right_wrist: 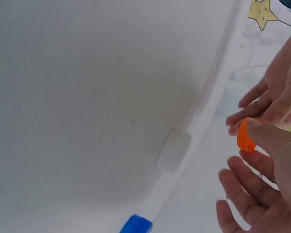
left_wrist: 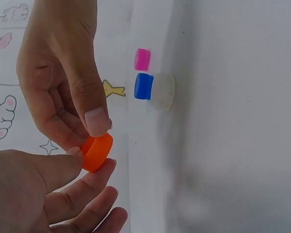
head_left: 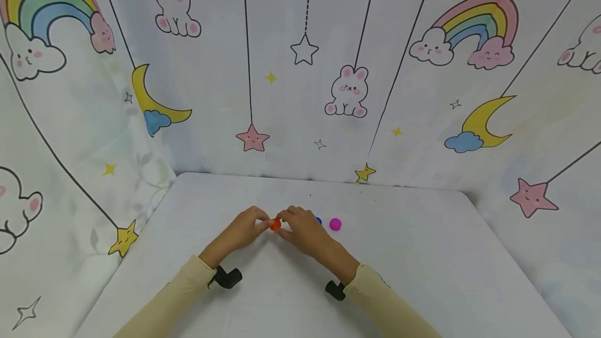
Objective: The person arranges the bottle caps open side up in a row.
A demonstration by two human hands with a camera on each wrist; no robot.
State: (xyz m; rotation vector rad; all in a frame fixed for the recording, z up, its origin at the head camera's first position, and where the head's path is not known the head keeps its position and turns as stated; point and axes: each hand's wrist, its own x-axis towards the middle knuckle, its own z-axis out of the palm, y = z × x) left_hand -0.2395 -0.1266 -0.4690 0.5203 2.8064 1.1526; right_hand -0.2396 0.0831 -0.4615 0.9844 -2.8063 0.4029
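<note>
Sleeves of cream cloth (head_left: 173, 296) enter from the bottom edge of the head view, each with a black wrist mount, the left one (head_left: 228, 277) at 7 o'clock of the hands and the right one (head_left: 335, 290) at 5 o'clock. Left hand (head_left: 241, 231) and right hand (head_left: 304, 231) meet at the middle of the white table (head_left: 422, 275), both pinching one orange cap (head_left: 275, 225) between them. In the left wrist view the orange cap (left_wrist: 97, 152) is a short round disc seen at an angle, tilted, the right thumb (left_wrist: 94, 116) pressed on its upper edge and the left thumb and forefinger closing on it from below; whether it touches the table cannot be told. In the right wrist view the orange cap (right_wrist: 245, 136) shows edge-on at 3 o'clock, half covered by fingers. Blue cap (head_left: 319, 220): mostly hidden behind the right hand in the head view, plain in the left wrist view (left_wrist: 143, 86), cut off at the bottom edge of the right wrist view. Pink cap (head_left: 335, 224): at 3 o'clock of the right hand, just beside the blue cap, apart from both hands. Whitish round piece (left_wrist: 163, 91): touching the blue cap, faint against the table, not identifiable. Backdrop cloth (head_left: 300, 67): printed rainbows, rabbits, moons, stars, at 12 o'clock.
</note>
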